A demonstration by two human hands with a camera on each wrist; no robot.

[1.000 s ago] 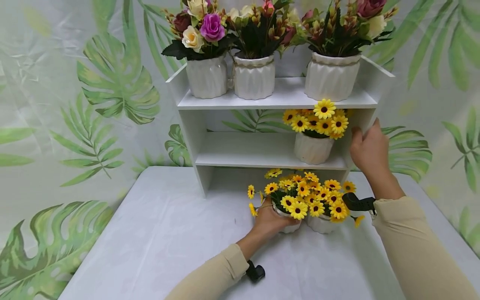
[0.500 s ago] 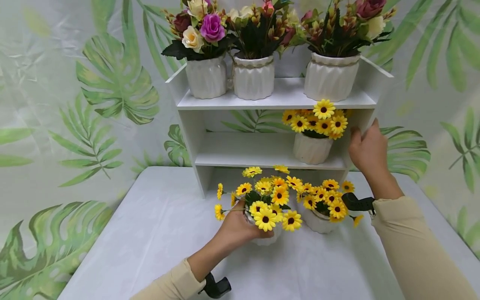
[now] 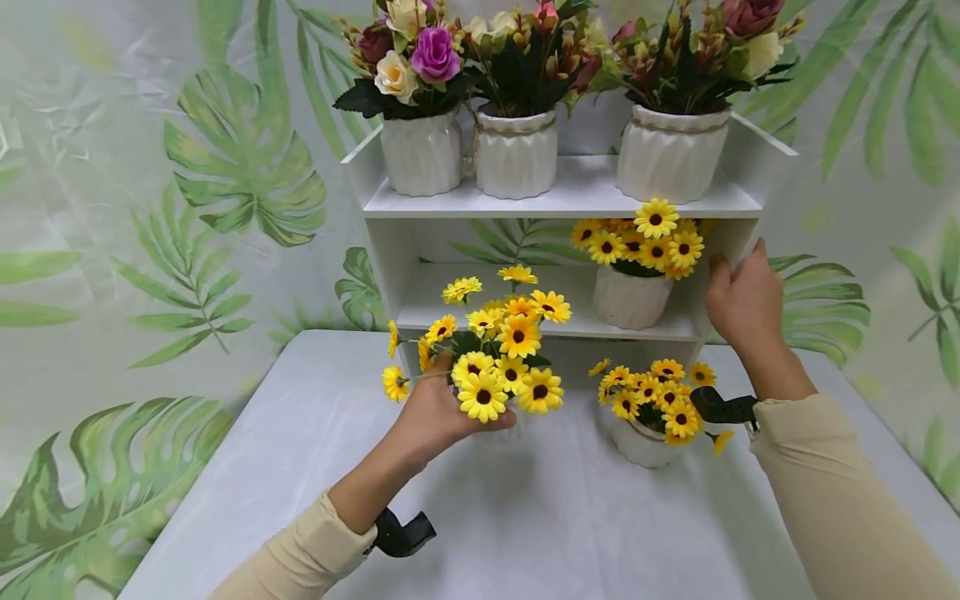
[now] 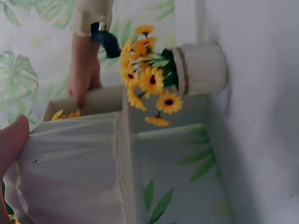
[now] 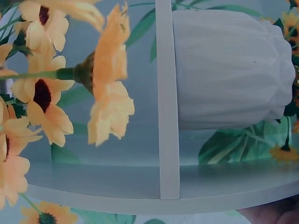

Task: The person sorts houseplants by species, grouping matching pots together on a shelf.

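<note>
The person's left hand (image 3: 435, 412) is curled around a white ribbed pot of yellow daisies (image 3: 491, 350), holding it up off the white table (image 3: 525, 517), in front of the left half of the white shelf unit (image 3: 547, 204). The blooms sit level with the middle shelf, and the fingers wrap the pot just under the flowers, so most of the pot is hidden from the head view. In the left wrist view a thumb tip presses the pot's ribbed side.

The right hand (image 3: 742, 300) grips the right side panel of the shelf unit, fingers hooked over its front edge at middle-shelf height.

A 2nd pot of daisies (image 3: 652, 412) stands on the table just in front of the unit's lowest opening, to the right of the lifted one and clear of it. A 3rd daisy pot (image 3: 633, 271) rests on the right end of the middle shelf, close to the right hand.

Along the top shelf stand 3 white pots of mixed roses (image 3: 517, 108), and a leaf-print backdrop (image 3: 187, 208) hangs behind everything.
</note>
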